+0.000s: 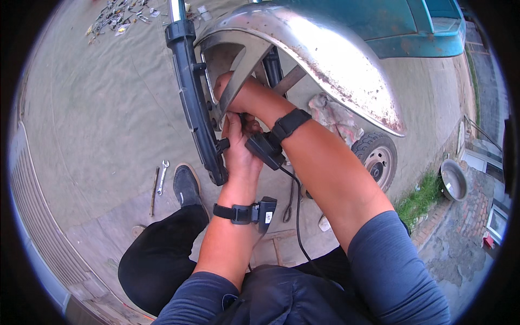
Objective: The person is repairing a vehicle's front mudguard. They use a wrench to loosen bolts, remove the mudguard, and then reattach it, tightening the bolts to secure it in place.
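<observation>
A shiny, rust-spotted metal mudguard (325, 49) with grey metal stays (246, 70) stands in front of me, beside a black fork leg (190, 97). My left hand (241, 141) is raised between the fork leg and the lower end of a stay. Its fingers are curled round a small dark part there, too covered to name. My right hand (226, 85) reaches in under the mudguard, passing behind the stay. Its fingers are hidden by the stay. Each wrist wears a black strap with a small box, and a cable hangs from the right one.
An open-end wrench (163, 177) and a thin rod (155, 190) lie left of my shoe. Right of my arms are a small wheel (377, 162) and a crumpled cloth (335, 118). Loose tools (120, 17) lie far left. A teal vehicle body (390, 24) stands behind; a basin (454, 180) sits right.
</observation>
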The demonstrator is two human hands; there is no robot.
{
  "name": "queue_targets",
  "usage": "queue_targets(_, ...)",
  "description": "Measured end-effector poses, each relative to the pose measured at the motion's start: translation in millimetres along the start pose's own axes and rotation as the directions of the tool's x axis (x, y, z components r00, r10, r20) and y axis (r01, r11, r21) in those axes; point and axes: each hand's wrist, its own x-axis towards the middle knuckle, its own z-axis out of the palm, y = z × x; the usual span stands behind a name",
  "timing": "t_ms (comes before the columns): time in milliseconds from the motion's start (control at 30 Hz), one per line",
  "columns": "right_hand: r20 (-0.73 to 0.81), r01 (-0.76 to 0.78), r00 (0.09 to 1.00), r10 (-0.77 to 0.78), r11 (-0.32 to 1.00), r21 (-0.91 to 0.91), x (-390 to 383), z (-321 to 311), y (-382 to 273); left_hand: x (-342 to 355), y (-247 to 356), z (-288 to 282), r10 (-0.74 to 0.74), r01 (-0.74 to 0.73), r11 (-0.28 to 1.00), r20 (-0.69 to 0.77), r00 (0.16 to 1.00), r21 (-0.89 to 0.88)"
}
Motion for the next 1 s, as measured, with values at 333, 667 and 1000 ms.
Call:
queue_targets(333, -0.407, 0.007, 0.909, 0.093, 0.971, 0.237, -44, -22, -32, 28, 5, -36, -0.045, 0.067, 0.995, 0.278, 0.96, -0.071)
queue_targets(667, 0.19, 0.092, 0.975, -0.114, 0.988, 0.121, 30, -25, -1, 26, 4, -34, -0.073, 0.083, 0.995, 0.152, 0.986, -0.064)
queue_targets(1000, -0.061, -0.001, 0.998, 0.013, 0.98, 0.198, -6, -37, -11, 16, -3, -12, -0.054, 0.055, 0.996, 0.025, 0.998, -0.071)
